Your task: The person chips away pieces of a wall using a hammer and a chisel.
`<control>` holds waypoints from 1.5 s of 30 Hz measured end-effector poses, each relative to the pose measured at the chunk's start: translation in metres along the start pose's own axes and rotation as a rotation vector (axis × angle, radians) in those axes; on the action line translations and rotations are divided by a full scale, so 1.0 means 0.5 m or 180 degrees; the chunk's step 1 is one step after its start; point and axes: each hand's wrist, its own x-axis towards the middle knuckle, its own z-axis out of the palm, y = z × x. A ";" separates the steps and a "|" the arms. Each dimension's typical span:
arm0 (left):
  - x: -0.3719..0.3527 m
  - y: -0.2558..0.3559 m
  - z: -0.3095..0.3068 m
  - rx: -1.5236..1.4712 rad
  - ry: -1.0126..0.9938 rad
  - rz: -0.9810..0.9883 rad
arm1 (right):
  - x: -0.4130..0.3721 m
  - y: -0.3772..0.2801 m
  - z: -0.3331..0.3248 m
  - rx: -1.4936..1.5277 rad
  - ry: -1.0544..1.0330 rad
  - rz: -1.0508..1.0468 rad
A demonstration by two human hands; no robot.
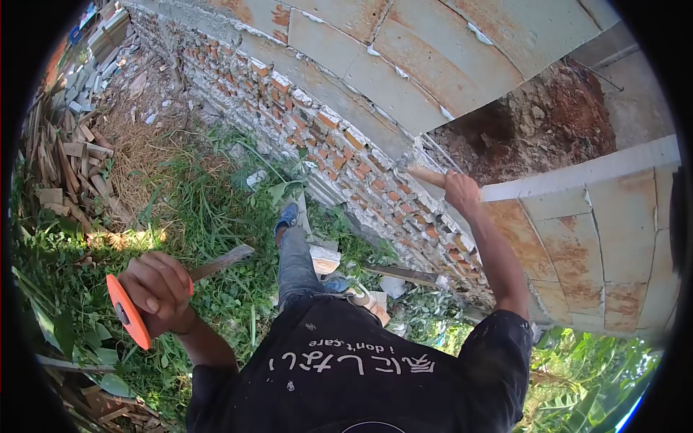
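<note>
My left hand (160, 287) is closed around a chisel (225, 261) with an orange round guard (128, 312). Its flat grey blade points right, over the grass and away from the wall. Out to the right, my right hand (462, 192) grips the wooden handle of a hammer (427, 175). The hammer's greyish head overlaps the edge of the wall opening in this view and blends with the mortar there. Just below it runs a rough brick wall (339, 155), with broken bricks and white mortar exposed.
Pale panels with rusty stains (433, 54) cover the wall's upper part. Reddish soil and rubble (548, 119) show in the opening. Grass and weeds (202, 180) surround my blue shoe (286, 219). Scrap wood (68, 159) is heaped at left, and a plank (404, 274) lies near the wall base.
</note>
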 end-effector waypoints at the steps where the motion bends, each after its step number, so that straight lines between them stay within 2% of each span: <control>1: -0.031 0.015 -0.012 0.0035 0.0014 0.0057 | 0.006 -0.006 -0.015 -0.0033 0.0049 -0.0034; 3: -0.094 0.033 -0.029 0.1091 0.1278 -0.0338 | -0.054 -0.056 -0.029 -0.0198 0.0120 -0.0555; 4: -0.113 0.021 -0.036 0.1148 0.1529 -0.0301 | -0.076 -0.101 -0.066 -0.0257 0.0111 -0.0553; 5: -0.130 0.003 -0.047 0.1142 0.1550 -0.0282 | -0.096 -0.139 -0.099 -0.0311 0.0508 -0.1017; 7: -0.158 -0.029 -0.068 0.1177 0.2183 -0.0292 | -0.122 -0.208 -0.130 -0.0207 0.1265 -0.2035; 8: -0.164 -0.047 -0.074 0.1041 0.2366 -0.0350 | -0.123 -0.231 -0.136 -0.0051 0.1626 -0.2587; 9: -0.168 -0.067 -0.077 0.1047 0.2367 -0.0336 | -0.120 -0.242 -0.140 -0.0056 0.1638 -0.2596; 11: -0.172 -0.107 -0.081 0.0923 0.2552 -0.0418 | -0.112 -0.255 -0.144 0.0305 0.2149 -0.3601; 12: -0.180 -0.117 -0.084 0.0881 0.2404 -0.0546 | -0.089 -0.219 -0.125 0.0632 0.1769 -0.3767; 14: -0.183 -0.125 -0.072 0.0842 0.2404 -0.0719 | -0.028 -0.067 -0.044 0.0257 0.1420 -0.2607; 15: -0.188 -0.128 -0.063 0.0790 0.2427 -0.0831 | 0.000 -0.016 -0.025 -0.0318 0.0297 -0.0562; 16: -0.192 -0.126 -0.053 0.0746 0.2494 -0.0853 | 0.012 0.009 -0.034 -0.0370 0.0294 -0.0225; 17: -0.197 -0.125 -0.059 0.0776 0.2496 -0.0834 | 0.016 0.002 -0.021 -0.0358 0.0314 -0.0250; 19: -0.224 -0.124 -0.074 0.0920 0.2526 -0.0844 | -0.038 -0.082 -0.053 -0.0443 0.0394 -0.0825; 21: -0.241 -0.133 -0.092 0.0883 0.2756 -0.0836 | -0.091 -0.171 -0.116 0.0022 0.0531 -0.1323; 22: -0.239 -0.143 -0.098 0.0846 0.2951 -0.0810 | -0.104 -0.204 -0.111 0.0180 0.1055 -0.1764; 24: -0.227 -0.159 -0.095 0.0869 0.3045 -0.0829 | -0.138 -0.267 -0.146 0.0575 0.1547 -0.2644; 25: -0.220 -0.164 -0.091 0.0899 0.3158 -0.0819 | -0.145 -0.273 -0.153 0.0593 0.1533 -0.2636; 27: -0.209 -0.177 -0.077 0.0850 0.3029 -0.0788 | -0.150 -0.277 -0.160 0.0786 0.1910 -0.3615; 28: -0.210 -0.182 -0.075 0.0847 0.3036 -0.0786 | -0.122 -0.243 -0.131 0.0828 0.1925 -0.3789; 29: -0.210 -0.184 -0.072 0.0848 0.3036 -0.0797 | -0.075 -0.175 -0.070 0.0828 0.1867 -0.3620; 30: -0.205 -0.185 -0.061 0.1123 0.3045 -0.0879 | -0.039 -0.072 -0.015 0.0390 0.1383 -0.2767; 31: -0.218 -0.180 -0.063 0.1142 0.3100 -0.0840 | -0.008 -0.007 0.007 -0.0020 -0.0027 -0.0628; 33: -0.242 -0.174 -0.069 0.1025 0.3028 -0.0976 | 0.011 0.031 0.028 -0.0572 0.0453 -0.0384; 35: -0.240 -0.157 -0.060 0.1059 0.3018 -0.1120 | -0.059 -0.070 -0.015 -0.0208 0.0459 -0.0715; 37: -0.245 -0.172 -0.077 0.1069 0.3341 -0.1068 | -0.115 -0.162 -0.079 0.0361 0.0407 -0.1178; 40: -0.217 -0.184 -0.068 0.1362 0.3452 -0.0993 | -0.159 -0.239 -0.092 0.0913 0.1486 -0.2839; 41: -0.211 -0.184 -0.061 0.1447 0.3565 -0.0990 | -0.163 -0.239 -0.095 0.0944 0.1472 -0.2831; 43: -0.213 -0.192 -0.055 0.1458 0.3478 -0.0933 | -0.152 -0.227 -0.101 0.0672 0.2014 -0.3648; 44: -0.213 -0.200 -0.054 0.1449 0.3393 -0.0844 | -0.121 -0.183 -0.068 0.0698 0.1967 -0.3693; 45: -0.215 -0.205 -0.051 0.1434 0.3362 -0.0838 | -0.078 -0.092 -0.010 0.0415 0.1603 -0.3051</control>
